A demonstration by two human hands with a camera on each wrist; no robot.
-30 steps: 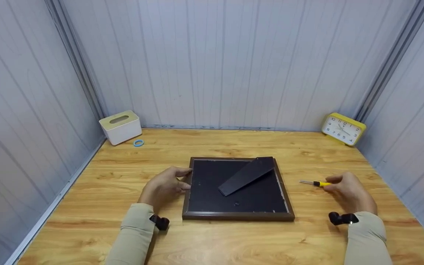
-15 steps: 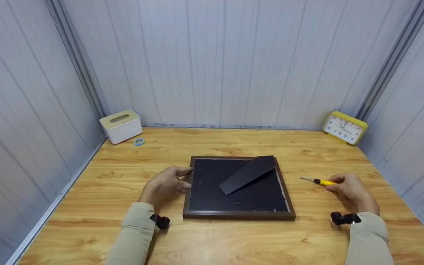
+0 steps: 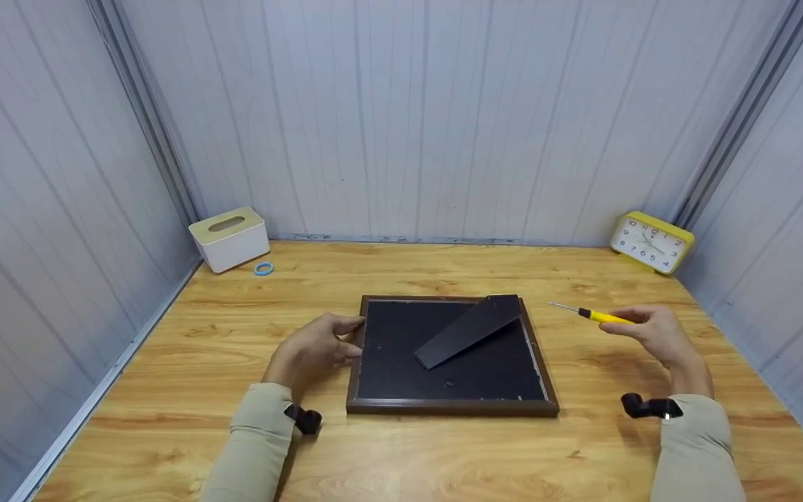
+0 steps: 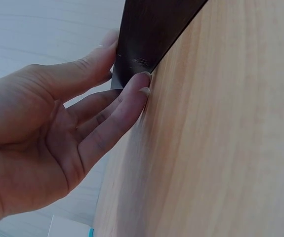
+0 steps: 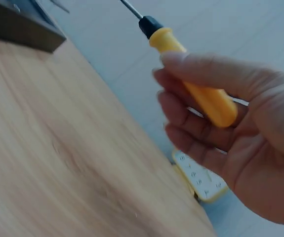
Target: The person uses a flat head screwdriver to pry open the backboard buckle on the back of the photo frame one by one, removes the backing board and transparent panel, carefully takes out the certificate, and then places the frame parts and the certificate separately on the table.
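A brown-edged picture frame (image 3: 452,406) lies face down on the wooden table, its black backing up. The frame's black easel stand (image 3: 470,333) slants across the backing. My left hand (image 3: 313,352) rests against the frame's left side; in the left wrist view its thumb and fingertips touch the dark outer edge (image 4: 149,39), not wrapped round it. To the right of the frame, my right hand (image 3: 661,339) holds a screwdriver (image 3: 609,318) raised over the table. Thumb and fingers pinch its yellow handle (image 5: 208,101), the metal shaft (image 5: 132,9) pointing toward the frame.
A white tissue box (image 3: 233,244) with a yellowish lid stands at the back left, with a blue ring (image 3: 263,268) beside it. At the back right leans a yellow alarm clock (image 3: 652,242). Panelled walls (image 3: 415,125) enclose the table on three sides.
My right hand has lifted the screwdriver off the table and moved it up and slightly left, its tip nearer the frame. The left hand and the frame stay in place.
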